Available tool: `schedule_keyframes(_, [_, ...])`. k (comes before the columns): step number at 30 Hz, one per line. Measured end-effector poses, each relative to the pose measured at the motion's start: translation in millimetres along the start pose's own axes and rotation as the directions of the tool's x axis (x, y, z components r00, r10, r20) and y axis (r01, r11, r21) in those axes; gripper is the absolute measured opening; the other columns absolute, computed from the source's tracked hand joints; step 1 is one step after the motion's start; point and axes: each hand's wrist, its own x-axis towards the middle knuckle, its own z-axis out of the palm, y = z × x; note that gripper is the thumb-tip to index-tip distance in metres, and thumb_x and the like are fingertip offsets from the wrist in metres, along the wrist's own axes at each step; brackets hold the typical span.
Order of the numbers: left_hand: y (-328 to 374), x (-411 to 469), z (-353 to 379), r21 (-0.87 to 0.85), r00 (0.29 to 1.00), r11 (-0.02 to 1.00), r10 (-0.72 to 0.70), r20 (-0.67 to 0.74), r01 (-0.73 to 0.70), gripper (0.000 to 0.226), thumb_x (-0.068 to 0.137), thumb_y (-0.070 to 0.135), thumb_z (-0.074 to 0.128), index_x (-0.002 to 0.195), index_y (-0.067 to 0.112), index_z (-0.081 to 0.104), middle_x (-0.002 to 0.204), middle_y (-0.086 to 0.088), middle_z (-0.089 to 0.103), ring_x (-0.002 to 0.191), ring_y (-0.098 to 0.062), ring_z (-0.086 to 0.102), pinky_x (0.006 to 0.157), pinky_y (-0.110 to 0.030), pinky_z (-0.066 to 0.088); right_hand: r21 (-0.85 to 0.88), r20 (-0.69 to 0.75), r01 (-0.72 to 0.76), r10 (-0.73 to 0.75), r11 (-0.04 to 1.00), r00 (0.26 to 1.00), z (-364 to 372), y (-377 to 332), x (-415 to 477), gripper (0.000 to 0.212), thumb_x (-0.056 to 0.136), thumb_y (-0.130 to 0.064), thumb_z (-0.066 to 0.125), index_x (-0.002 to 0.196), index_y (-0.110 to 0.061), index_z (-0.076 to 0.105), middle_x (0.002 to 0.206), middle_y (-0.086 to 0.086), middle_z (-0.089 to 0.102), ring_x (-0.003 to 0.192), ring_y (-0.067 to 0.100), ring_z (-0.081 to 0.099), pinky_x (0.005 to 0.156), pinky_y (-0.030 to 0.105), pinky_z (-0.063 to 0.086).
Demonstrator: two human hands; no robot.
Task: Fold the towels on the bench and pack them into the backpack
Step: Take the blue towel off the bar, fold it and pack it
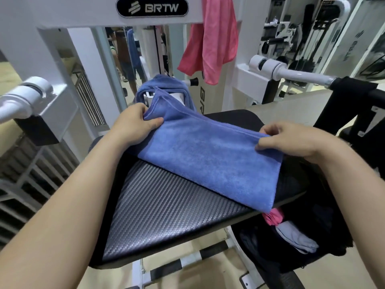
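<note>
We see the left hand [133,124] pinching the far left corner of the blue towel [208,159], thumb on top and fingers curled under the doubled edge. The right hand [291,142] pinches the towel's far right corner in the same way, with the cloth caught between thumb and bent fingers. Between the two grips the top edge runs fairly taut.

The towel is folded into a rectangle and lies across the right half of the black bench pad [166,215]. Its near right corner hangs just past the pad's edge. The left part of the pad's woven-pattern surface is bare.

Below that overhanging corner, at the lower right, sits the black backpack [325,230]. It is dark and we cannot make out its outline well, but it appears to be open at the top. A pink cloth [273,217] and a grey cloth [295,236] show inside it, touching each other.

Beyond the hands, a second blue towel [164,84] is draped over part of the white machine frame [52,49] just behind the pad. Higher up, a pink towel [210,38] hangs from the frame, beside the plate marked BRTW [152,7]. White bar handles stick out to the left [25,94] and to the right [291,74].
</note>
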Motion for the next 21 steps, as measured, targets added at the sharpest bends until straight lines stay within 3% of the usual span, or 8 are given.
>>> schedule_keyframes(3, [-8,-14,-19,-0.32,0.995,0.942,-0.097,0.029,0.101,0.029,0.082,0.033,0.074,0.097,0.015,0.057,0.089,-0.002,0.065,0.074,-0.016,0.061,0.066,-0.032,0.049,0.396,-0.017,0.003,0.004,0.918,1.0,-10,-2,13,0.013,0.085,-0.004,0.064,0.084,-0.016,0.061,0.084,0.012,0.059,0.067,0.018,0.055,0.052,0.023,0.044])
schedule_keyframes(5, [-15,-30,-28,-0.476,0.99,0.872,-0.138,-0.018,0.113,0.033,0.087,0.02,0.068,0.115,0.024,0.051,0.082,-0.005,0.063,0.067,-0.016,0.058,0.062,-0.03,0.047,0.419,-0.158,0.075,-0.009,0.905,0.987,-15,-8,31,0.016,0.083,-0.003,0.067,0.084,-0.018,0.062,0.091,0.013,0.061,0.071,0.02,0.057,0.057,0.027,0.045])
schedule_keyframes(7, [-22,-49,-29,-0.42,0.987,0.904,-0.128,-0.094,0.078,0.056,0.09,0.01,0.061,0.132,0.037,0.037,0.073,-0.006,0.061,0.064,-0.02,0.057,0.066,-0.034,0.047,0.126,-0.402,0.112,-0.052,0.986,0.914,-13,-20,53,0.022,0.081,-0.01,0.068,0.1,-0.019,0.064,0.108,0.015,0.064,0.089,0.028,0.06,0.074,0.035,0.048])
schedule_keyframes(9, [-30,-62,-24,-0.202,0.983,0.976,-0.108,-0.147,0.077,0.053,0.089,0.018,0.055,0.128,0.048,0.036,0.074,-0.004,0.065,0.072,-0.024,0.061,0.076,-0.038,0.049,-0.356,-0.509,0.027,-0.218,0.934,0.833,7,-42,60,0.045,0.085,-0.022,0.062,0.128,-0.017,0.053,0.125,0.019,0.056,0.115,0.037,0.052,0.092,0.044,0.045])
schedule_keyframes(11, [-29,-72,-22,-0.141,0.978,0.981,-0.155,-0.142,0.135,0.036,0.082,0.038,0.055,0.115,0.051,0.045,0.079,-0.002,0.068,0.083,-0.029,0.065,0.084,-0.043,0.052,-0.553,-0.418,0.146,-0.425,0.82,0.803,42,-61,56,0.054,0.09,-0.039,0.054,0.137,-0.017,0.041,0.129,0.017,0.049,0.123,0.039,0.043,0.095,0.049,0.042])
schedule_keyframes(13, [-19,-77,-21,-0.029,0.976,0.984,-0.176,-0.127,0.174,0.039,0.08,0.047,0.06,0.117,0.047,0.046,0.084,-0.001,0.066,0.088,-0.03,0.064,0.084,-0.04,0.05,-0.572,-0.196,0.326,-0.511,0.753,0.837,84,-69,48,0.061,0.092,-0.055,0.038,0.144,-0.022,0.034,0.14,0.011,0.042,0.134,0.033,0.034,0.102,0.051,0.038])
schedule_keyframes(16, [-5,-80,-13,0.183,0.986,0.973,-0.124,-0.112,0.143,0.055,0.078,0.041,0.069,0.127,0.036,0.045,0.101,-0.003,0.062,0.098,-0.028,0.058,0.081,-0.034,0.044,-0.613,0.069,0.337,-0.376,0.715,0.924,119,-63,40,0.07,0.093,-0.066,0.017,0.154,-0.034,0.005,0.164,-0.001,0.0,0.15,0.018,-0.003,0.117,0.052,0.004])
schedule_keyframes(21, [-7,-77,-10,-0.277,0.974,0.936,-0.226,-0.007,0.215,0.053,0.057,0.033,0.081,0.106,0.038,0.062,0.112,0.004,0.065,0.096,-0.015,0.063,0.083,-0.03,0.051,-0.583,0.083,0.346,-0.37,0.735,0.925,117,-60,41,0.07,0.093,-0.067,0.017,0.154,-0.036,0.0,0.163,-0.004,-0.01,0.149,0.015,-0.011,0.117,0.05,-0.005])
